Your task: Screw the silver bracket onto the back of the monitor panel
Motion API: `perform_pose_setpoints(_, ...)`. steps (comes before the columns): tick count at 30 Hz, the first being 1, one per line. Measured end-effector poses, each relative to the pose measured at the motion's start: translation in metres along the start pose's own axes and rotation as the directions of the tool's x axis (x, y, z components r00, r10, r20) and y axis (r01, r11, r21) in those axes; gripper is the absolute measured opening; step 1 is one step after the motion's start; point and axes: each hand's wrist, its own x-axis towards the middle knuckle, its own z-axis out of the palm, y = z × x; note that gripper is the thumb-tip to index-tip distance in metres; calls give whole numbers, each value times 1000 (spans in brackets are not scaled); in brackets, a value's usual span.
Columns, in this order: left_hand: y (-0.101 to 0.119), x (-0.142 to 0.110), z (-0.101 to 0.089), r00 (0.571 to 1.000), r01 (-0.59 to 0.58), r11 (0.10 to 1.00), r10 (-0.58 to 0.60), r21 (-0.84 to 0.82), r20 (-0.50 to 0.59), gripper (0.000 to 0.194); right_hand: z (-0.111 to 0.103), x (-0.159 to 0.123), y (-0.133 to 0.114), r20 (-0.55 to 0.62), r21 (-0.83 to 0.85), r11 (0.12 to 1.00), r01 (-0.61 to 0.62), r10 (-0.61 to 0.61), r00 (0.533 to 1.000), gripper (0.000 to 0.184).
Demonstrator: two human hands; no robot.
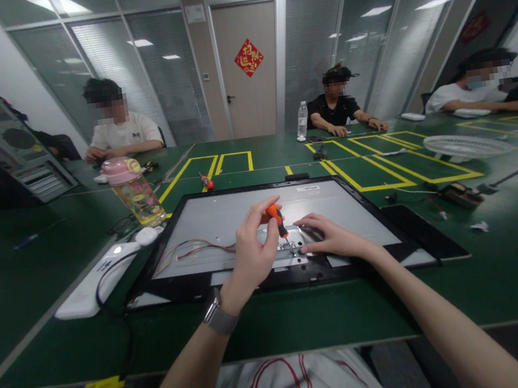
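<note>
My left hand (256, 239), with a watch on the wrist, grips an orange and black screwdriver (276, 217) between thumb and fingers. The driver's tip points down at a metal bracket (296, 237) near the front middle of a flat display panel (338, 215). That panel lies back side up, with a black frame and a grey metal back. My right hand (329, 235) rests on the bracket's right side, its fingers stretched out and apart. Thin coloured wires (199, 245) run across the panel to the left of my left hand. The screw under the tip is too small to make out.
Left of the panel are a white power strip (103, 279) with a black cable and a pink-lidded bottle (134, 194). A computer case (5, 148) stands far left. On the right lie a black flat piece (424, 233) and a white ring-shaped part (465, 146). Several people sit opposite.
</note>
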Motion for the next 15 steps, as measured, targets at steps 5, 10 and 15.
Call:
perform_pose_setpoints(5, 3, 2, -1, 994, -65, 993, 73, 95, -85, 21, 0, 0, 0, -8, 4, 1000, 9, -9, 1000, 61)
perform_pose_setpoints(10, 1, 2, 0, 998, 28, 998, -31, -49, -61, 27, 0, 0, 1, -3, 1, 1000, 9, -9, 1000, 62)
perform_pose_setpoints(15, -2, 2, -1, 992, 54, 999, -54, 0, -113, 22, 0, 0, 0, 3, 1, 1000, 2, -2, 1000, 61)
